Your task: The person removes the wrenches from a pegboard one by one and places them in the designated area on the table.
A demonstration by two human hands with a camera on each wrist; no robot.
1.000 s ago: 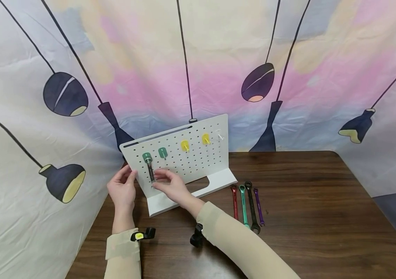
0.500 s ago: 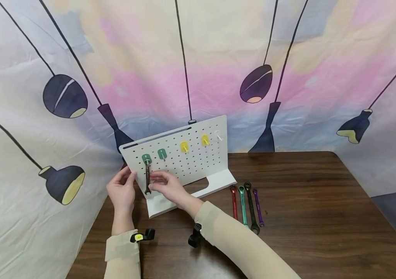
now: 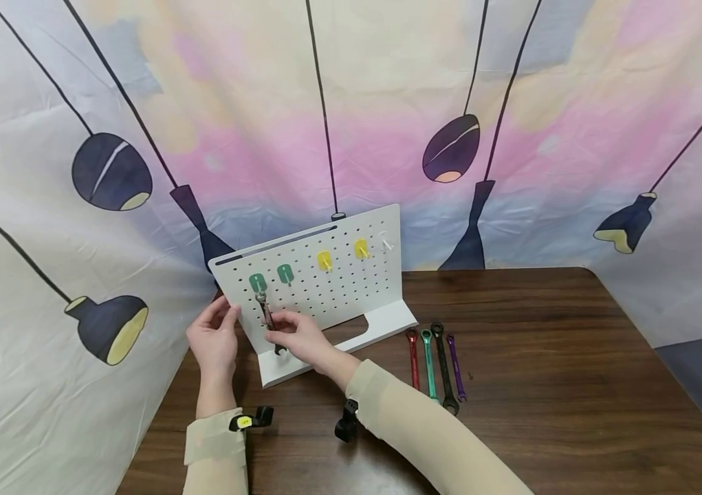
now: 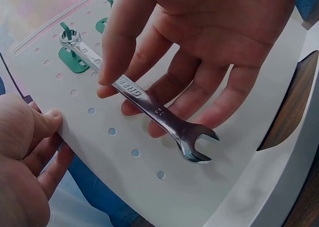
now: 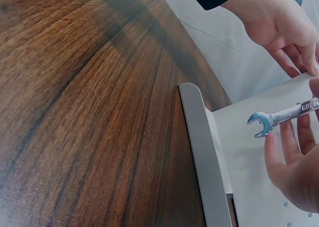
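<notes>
A silver combination wrench point(image 4: 144, 103) slants across the left end of a white pegboard point(image 3: 344, 289), its open jaw end low and outward. My right hand point(image 3: 302, 338) pinches its shaft between thumb and fingers. In the left wrist view, the prong of the leftmost green hook point(image 4: 75, 61) shows through the wrench's ring end, which in the head view sits low on that hook. My left hand point(image 3: 213, 337) grips the board's left edge, thumb in front and fingers behind.
A second green hook point(image 3: 285, 273), two yellow hooks point(image 3: 324, 260) and a clear hook point(image 3: 386, 240) line the board. Right of it, several wrenches lie on the wooden table point(image 3: 549, 357): red point(image 3: 414, 361), teal point(image 3: 428, 364), black point(image 3: 445, 368) and purple point(image 3: 456, 368).
The wrench hung nearly straight down half a second ago; its lower end has swung right and its ring end sits lower, my right hand moving with it. The left hand stays on the board's edge.
</notes>
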